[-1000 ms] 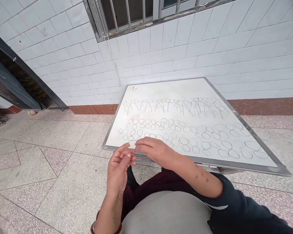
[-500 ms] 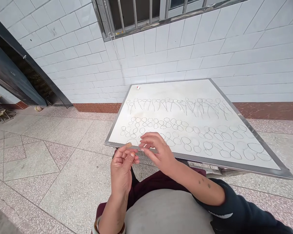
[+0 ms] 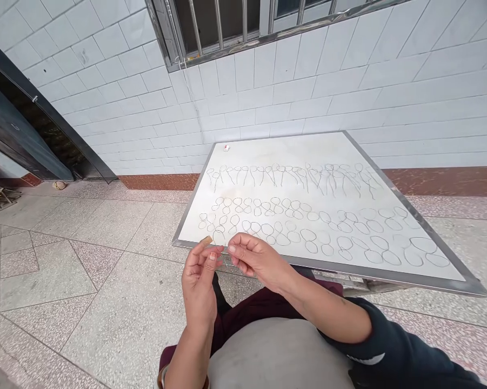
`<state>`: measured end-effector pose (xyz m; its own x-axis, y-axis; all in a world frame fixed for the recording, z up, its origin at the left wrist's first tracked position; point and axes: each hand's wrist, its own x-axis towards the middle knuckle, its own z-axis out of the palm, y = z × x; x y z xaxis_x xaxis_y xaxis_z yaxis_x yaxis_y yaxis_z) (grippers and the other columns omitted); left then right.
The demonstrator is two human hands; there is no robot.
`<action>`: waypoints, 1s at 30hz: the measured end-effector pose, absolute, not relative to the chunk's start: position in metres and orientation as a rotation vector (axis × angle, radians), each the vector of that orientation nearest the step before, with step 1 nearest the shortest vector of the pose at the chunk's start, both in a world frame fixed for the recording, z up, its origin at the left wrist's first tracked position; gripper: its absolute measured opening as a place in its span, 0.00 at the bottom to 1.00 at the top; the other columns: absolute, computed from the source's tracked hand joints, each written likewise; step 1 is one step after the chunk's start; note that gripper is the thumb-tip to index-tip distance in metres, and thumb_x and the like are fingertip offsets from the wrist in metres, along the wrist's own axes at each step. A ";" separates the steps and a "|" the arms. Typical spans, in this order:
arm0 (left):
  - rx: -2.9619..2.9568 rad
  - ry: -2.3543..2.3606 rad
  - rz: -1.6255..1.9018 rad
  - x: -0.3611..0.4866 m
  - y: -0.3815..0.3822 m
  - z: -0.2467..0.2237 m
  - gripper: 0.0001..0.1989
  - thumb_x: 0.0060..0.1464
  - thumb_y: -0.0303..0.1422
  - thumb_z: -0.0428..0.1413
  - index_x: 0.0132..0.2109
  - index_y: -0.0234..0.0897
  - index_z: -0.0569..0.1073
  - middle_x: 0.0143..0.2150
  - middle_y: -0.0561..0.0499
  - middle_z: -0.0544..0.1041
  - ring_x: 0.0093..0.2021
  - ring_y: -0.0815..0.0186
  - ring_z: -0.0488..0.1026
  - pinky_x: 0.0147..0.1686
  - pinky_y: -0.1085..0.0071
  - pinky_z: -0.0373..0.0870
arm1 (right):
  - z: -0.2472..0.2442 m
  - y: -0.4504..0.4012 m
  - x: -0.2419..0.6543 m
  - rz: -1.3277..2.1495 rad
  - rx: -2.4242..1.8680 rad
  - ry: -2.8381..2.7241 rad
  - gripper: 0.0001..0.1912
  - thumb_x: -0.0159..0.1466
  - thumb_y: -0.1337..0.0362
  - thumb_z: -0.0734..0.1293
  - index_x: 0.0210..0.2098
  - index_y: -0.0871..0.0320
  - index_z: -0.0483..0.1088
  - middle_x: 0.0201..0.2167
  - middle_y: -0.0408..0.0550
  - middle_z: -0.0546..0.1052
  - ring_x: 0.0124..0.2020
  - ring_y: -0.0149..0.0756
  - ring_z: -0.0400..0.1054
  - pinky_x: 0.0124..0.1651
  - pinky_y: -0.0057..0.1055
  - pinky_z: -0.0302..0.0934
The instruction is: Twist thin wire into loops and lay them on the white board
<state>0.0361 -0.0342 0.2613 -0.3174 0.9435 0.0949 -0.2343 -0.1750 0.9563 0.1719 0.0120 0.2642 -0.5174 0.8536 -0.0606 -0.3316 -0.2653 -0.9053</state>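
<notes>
My left hand point(image 3: 200, 278) is closed in a pinch between thumb and index finger, low in front of the board's near edge. A tan strip of tape wraps one of its fingertips. My right hand point(image 3: 256, 260) faces it with thumb and index finger pressed together, the fingertips almost meeting those of the left. Between them runs a thin wire, so fine that its shape is hard to make out. Beyond the hands, thin dark wire loops point(image 3: 309, 241) lie in rows on a white board point(image 3: 284, 146). Farther back, a row of single loops with two loose tails point(image 3: 284, 175) stretches across.
A small red-and-white item point(image 3: 226, 147) sits at the board's far left corner. Behind stand a white tiled wall point(image 3: 267, 102) and a barred window point(image 3: 243, 21). A dark doorway point(image 3: 36, 113) opens at left above the stone-tiled floor point(image 3: 117, 281).
My right hand has moved down and closed its fingers into a pinch beside the left fingertips. My left hand has shifted slightly left, still pinched.
</notes>
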 end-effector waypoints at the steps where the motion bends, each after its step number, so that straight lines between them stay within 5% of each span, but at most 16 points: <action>1: 0.938 1.136 1.628 0.036 -0.032 0.262 0.19 0.55 0.34 0.60 0.54 0.41 0.72 0.41 0.49 0.79 0.46 0.65 0.74 0.46 0.70 0.68 | 0.263 0.013 0.171 1.944 -0.678 -1.087 0.16 0.60 0.53 0.70 0.30 0.59 0.66 0.23 0.38 0.68 0.20 0.21 0.56 0.20 0.20 0.46; 5: 0.845 1.030 1.567 0.037 -0.024 0.264 0.28 0.51 0.32 0.63 0.59 0.43 0.68 0.44 0.49 0.79 0.50 0.65 0.73 0.56 0.66 0.62 | 0.257 0.014 0.167 2.183 -0.543 -0.865 0.16 0.58 0.55 0.73 0.28 0.61 0.67 0.24 0.38 0.66 0.20 0.19 0.53 0.20 0.18 0.45; 13: 0.627 0.901 1.555 0.038 -0.019 0.262 0.31 0.47 0.27 0.65 0.59 0.43 0.68 0.32 0.58 0.75 0.34 0.73 0.73 0.49 0.71 0.66 | 0.249 0.018 0.168 2.413 -0.447 -0.693 0.12 0.57 0.61 0.75 0.37 0.60 0.73 0.26 0.40 0.67 0.22 0.18 0.54 0.22 0.14 0.48; 18: 0.714 0.982 1.691 0.036 -0.015 0.262 0.30 0.48 0.27 0.65 0.58 0.42 0.67 0.32 0.57 0.75 0.37 0.73 0.73 0.50 0.71 0.65 | 0.252 0.022 0.173 2.046 -0.621 -1.005 0.18 0.62 0.49 0.68 0.36 0.60 0.72 0.32 0.43 0.70 0.26 0.22 0.59 0.26 0.20 0.53; 23: 0.901 1.127 1.730 0.035 -0.007 0.267 0.28 0.48 0.28 0.65 0.57 0.42 0.69 0.32 0.56 0.76 0.37 0.72 0.73 0.46 0.73 0.66 | 0.261 0.031 0.173 1.620 -0.765 -1.347 0.14 0.60 0.52 0.69 0.34 0.57 0.70 0.27 0.38 0.68 0.21 0.23 0.56 0.24 0.24 0.51; 30: 1.049 1.159 1.645 0.033 -0.006 0.274 0.30 0.49 0.30 0.64 0.59 0.43 0.67 0.35 0.52 0.78 0.39 0.68 0.74 0.45 0.71 0.68 | 0.264 0.032 0.173 1.468 -0.867 -1.468 0.12 0.62 0.54 0.66 0.31 0.56 0.69 0.18 0.36 0.63 0.19 0.25 0.56 0.22 0.24 0.52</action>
